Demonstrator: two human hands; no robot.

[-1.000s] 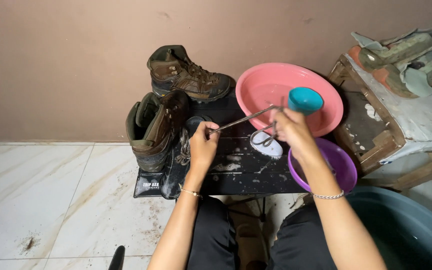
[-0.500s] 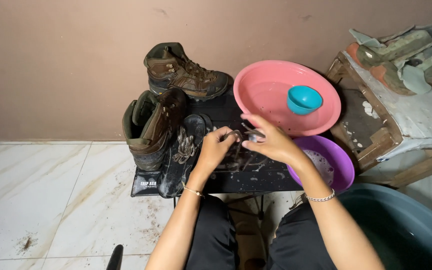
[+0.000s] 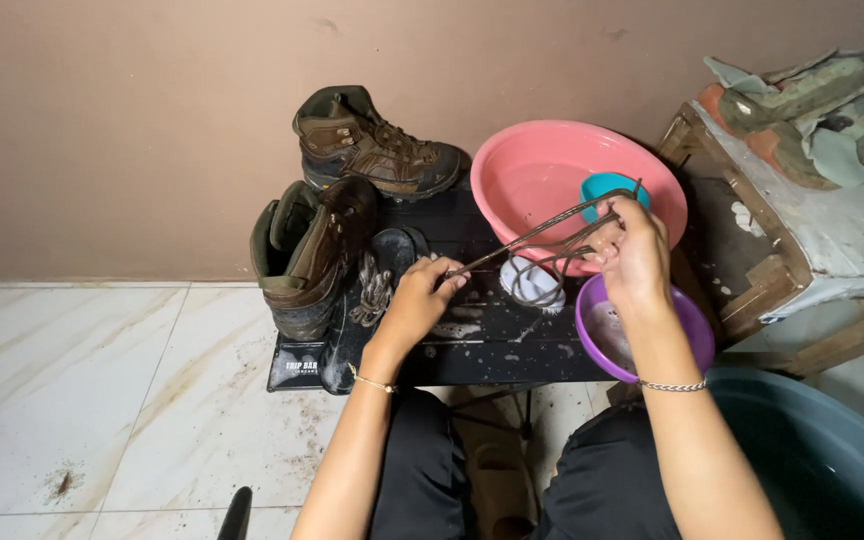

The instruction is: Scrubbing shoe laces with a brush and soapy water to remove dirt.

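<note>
My left hand (image 3: 420, 300) pinches one end of a brown shoelace (image 3: 532, 232) above a small black table (image 3: 472, 340). My right hand (image 3: 632, 250) grips the other end, up near the rim of a pink basin (image 3: 552, 170). The lace is stretched taut between both hands, with a loop hanging below the right one. A white brush (image 3: 532, 282) lies on the table under the lace. Two brown boots stand on the table's left side, one (image 3: 307, 255) near my left hand and one (image 3: 372, 145) behind it. A coiled lace (image 3: 374, 290) and dark insoles (image 3: 392, 250) lie beside the near boot.
A teal cup (image 3: 607, 187) sits in the pink basin. A purple bowl (image 3: 692, 330) stands under my right forearm. A dark green tub (image 3: 822, 460) is at the lower right. A worn wooden bench (image 3: 812, 230) with green shoes (image 3: 802, 100) stands to the right. Dirt specks dot the white tile floor (image 3: 102, 400).
Half a second ago both hands were together low over the table with the lace bunched. Now they have pulled apart, the right hand rising toward the basin, drawing the lace taut.
</note>
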